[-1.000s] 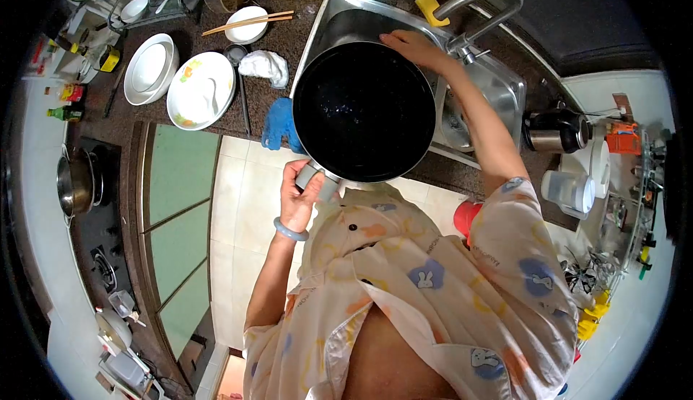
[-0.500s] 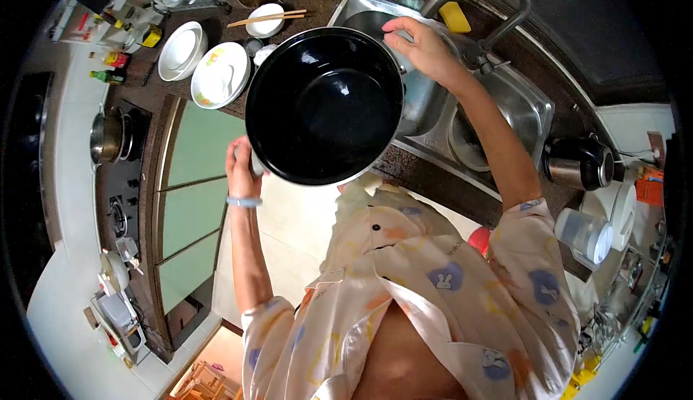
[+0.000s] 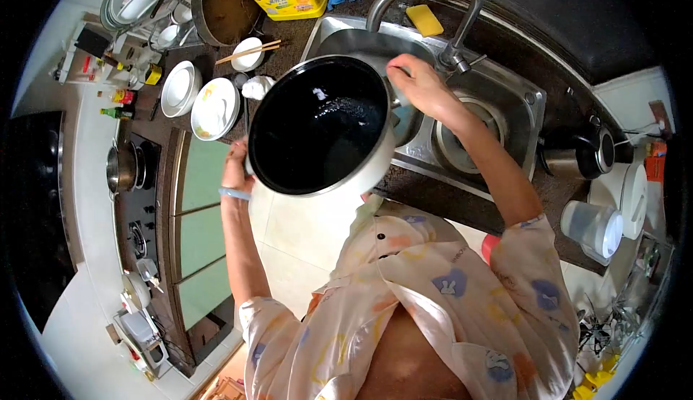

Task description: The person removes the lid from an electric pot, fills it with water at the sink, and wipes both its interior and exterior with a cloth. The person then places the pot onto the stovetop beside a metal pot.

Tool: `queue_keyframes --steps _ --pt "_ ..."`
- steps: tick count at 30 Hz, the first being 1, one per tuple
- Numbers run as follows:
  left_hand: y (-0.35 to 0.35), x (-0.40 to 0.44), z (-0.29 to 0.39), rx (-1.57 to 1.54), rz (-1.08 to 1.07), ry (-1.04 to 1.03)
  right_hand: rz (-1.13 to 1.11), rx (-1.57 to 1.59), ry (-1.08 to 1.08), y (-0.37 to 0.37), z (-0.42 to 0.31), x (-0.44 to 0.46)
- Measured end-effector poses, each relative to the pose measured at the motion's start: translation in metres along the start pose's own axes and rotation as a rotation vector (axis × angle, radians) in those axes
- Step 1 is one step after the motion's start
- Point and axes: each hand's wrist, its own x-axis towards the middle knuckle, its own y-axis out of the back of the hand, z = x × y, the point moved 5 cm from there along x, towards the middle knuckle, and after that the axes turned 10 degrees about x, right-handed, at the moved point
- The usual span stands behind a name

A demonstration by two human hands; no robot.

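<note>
Holding round white pot with glossy black interior (image 3: 317, 133) by steel double-basin sink (image 3: 416, 153); left hand (image 3: 237, 166) and right hand (image 3: 426, 91) clamped on opposite sides. Outer wall showing more than one second ago; pot farther left.

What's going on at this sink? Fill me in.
A person holds a black-lined pot tilted, the left hand and right hand on opposite sides, in front of the double-bowl sink. A yellow sponge lies behind the sink, and chopsticks rest across a small white bowl.
</note>
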Motion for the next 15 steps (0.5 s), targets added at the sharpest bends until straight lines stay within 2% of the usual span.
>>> queue_keyframes --steps 2,4,5,6,9,11,12,14,15 --pt "-0.006 0.015 0.022 0.064 -0.007 0.034 0.044 0.02 -0.048 0.004 -0.011 0.01" --pt "-0.024 0.042 0.015 -0.001 -0.193 0.053 0.148 -0.068 0.075 0.014 0.003 0.028" --pt "-0.017 0.073 -0.014 -0.006 -0.199 0.035 0.154 -0.068 0.066 0.021 0.002 0.025" --pt "-0.031 0.062 -0.012 -0.013 -0.329 0.026 0.16 -0.069 0.059 0.029 0.001 0.022" --pt "-0.03 0.048 -0.005 -0.042 -0.094 0.107 0.1 -0.019 -0.047 0.03 0.016 0.019" --pt "-0.035 0.032 0.031 -0.026 0.067 0.134 0.052 0.067 -0.122 0.023 0.018 0.016" --pt "-0.021 0.047 0.038 0.111 -0.266 0.105 0.057 0.077 -0.124 0.021 0.028 0.021" --pt "-0.036 0.029 0.087 0.322 -0.13 0.089 0.075 0.199 -0.16 0.008 0.063 0.037" --pt "-0.039 0.032 0.1 0.368 -0.158 0.077 0.073 0.176 -0.161 0.002 0.071 0.038"
